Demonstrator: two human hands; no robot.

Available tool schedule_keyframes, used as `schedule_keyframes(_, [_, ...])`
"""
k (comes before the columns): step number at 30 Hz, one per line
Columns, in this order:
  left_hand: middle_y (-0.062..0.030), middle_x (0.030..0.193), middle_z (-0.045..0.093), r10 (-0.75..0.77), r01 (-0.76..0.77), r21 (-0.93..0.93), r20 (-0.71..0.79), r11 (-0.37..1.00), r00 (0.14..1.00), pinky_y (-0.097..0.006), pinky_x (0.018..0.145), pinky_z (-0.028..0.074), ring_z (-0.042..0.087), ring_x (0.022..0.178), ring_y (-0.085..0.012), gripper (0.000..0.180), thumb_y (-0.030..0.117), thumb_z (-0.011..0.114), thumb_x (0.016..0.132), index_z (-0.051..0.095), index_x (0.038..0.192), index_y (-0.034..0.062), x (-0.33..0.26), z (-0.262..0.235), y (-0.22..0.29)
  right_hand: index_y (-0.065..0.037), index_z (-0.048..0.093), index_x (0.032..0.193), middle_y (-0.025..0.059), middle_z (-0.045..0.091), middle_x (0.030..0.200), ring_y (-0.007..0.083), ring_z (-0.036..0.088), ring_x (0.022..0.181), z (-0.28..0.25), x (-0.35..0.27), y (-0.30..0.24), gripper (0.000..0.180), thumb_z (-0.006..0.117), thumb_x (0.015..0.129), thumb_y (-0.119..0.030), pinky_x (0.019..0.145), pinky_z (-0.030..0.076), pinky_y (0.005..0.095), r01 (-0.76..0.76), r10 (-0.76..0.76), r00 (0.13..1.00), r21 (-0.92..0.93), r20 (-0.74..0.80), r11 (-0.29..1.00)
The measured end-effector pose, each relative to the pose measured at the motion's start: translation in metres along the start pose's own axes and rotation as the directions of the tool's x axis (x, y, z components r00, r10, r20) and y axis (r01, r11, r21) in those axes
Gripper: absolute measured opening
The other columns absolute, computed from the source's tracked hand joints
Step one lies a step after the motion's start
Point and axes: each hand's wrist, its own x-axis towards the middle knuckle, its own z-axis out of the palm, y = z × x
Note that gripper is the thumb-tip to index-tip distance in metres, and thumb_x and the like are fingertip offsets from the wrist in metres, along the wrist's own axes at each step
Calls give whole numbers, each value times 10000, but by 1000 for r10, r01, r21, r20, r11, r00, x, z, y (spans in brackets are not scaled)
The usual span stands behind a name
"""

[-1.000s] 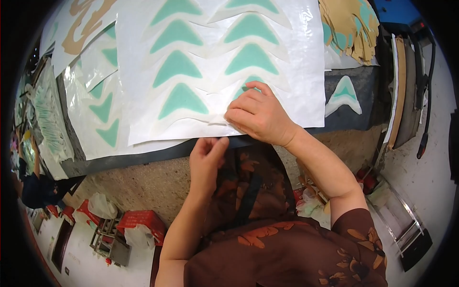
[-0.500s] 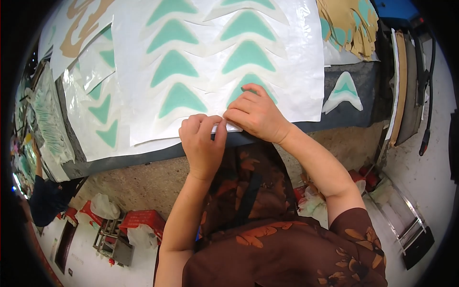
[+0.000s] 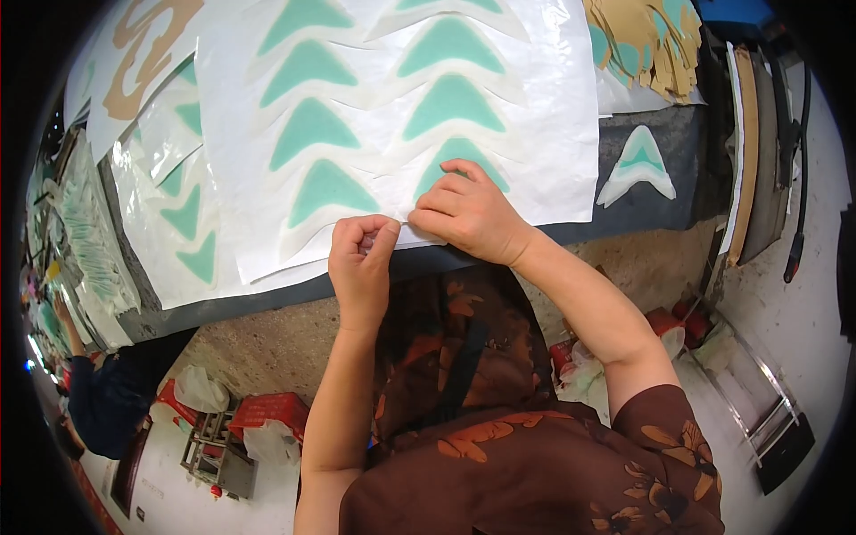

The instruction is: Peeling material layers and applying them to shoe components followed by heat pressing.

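A large white sheet [image 3: 555,134] lies on the dark table, bearing two columns of green, curved-triangle pieces [image 3: 332,194] with pale translucent borders. At its near edge my left hand [image 3: 361,267] is closed, thumb and forefinger pinching the edge beside the lowest left piece. My right hand [image 3: 477,218] rests just to the right of it, fingers curled over the lowest piece of the right column. Its thumb and forefinger come together at the same edge. The fingers hide part of that edge and of the piece beneath.
A stack of similar green-and-white pieces [image 3: 638,168] lies on the table to the right. Tan paper scraps [image 3: 655,49] are heaped at the far right. More sheets with green pieces [image 3: 183,214] lie at left. A co-worker [image 3: 109,406] is at the far left. Red crates [image 3: 270,412] stand below.
My left hand has shifted slightly left, away from the right, its fingers curling tighter. My right hand has barely moved. At the far left, the co-worker shows more in view.
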Motion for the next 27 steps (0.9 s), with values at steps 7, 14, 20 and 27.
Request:
schedule_keyframes(7, [11,870,535,-83,84,-114,16,990,996,-192,669,417,484,721,-51,67,94,692,880,668,875,32,-2,-1,-7,-158,592,826,-45,562,819,143,582,829,4,-2,1,62,636,782,-153,966,432,418,13,-13,1000,-30,-13,999])
schedule_keyframes(14, [-41,842,570,239,-239,163,17,957,971,-249,681,442,536,744,-151,87,79,733,828,676,885,48,-9,-1,-11,-156,597,832,-42,573,816,153,588,821,7,-4,1,74,646,779,-143,963,433,409,-32,32,999,22,-11,999])
schedule_keyframes(20, [-33,825,590,344,-352,381,91,855,935,-264,684,450,567,773,-175,96,113,733,838,683,891,50,-26,-1,-9,-152,601,843,-31,585,815,176,590,832,8,-2,-3,109,671,763,-124,952,432,418,-123,127,991,98,-33,988])
schedule_keyframes(27, [13,740,553,-564,649,-571,352,503,747,-220,556,370,509,611,-88,163,217,647,933,627,977,61,-26,11,16,-152,642,869,-33,600,838,166,577,825,5,-1,-3,110,715,788,-142,950,421,419,-106,105,994,82,24,991])
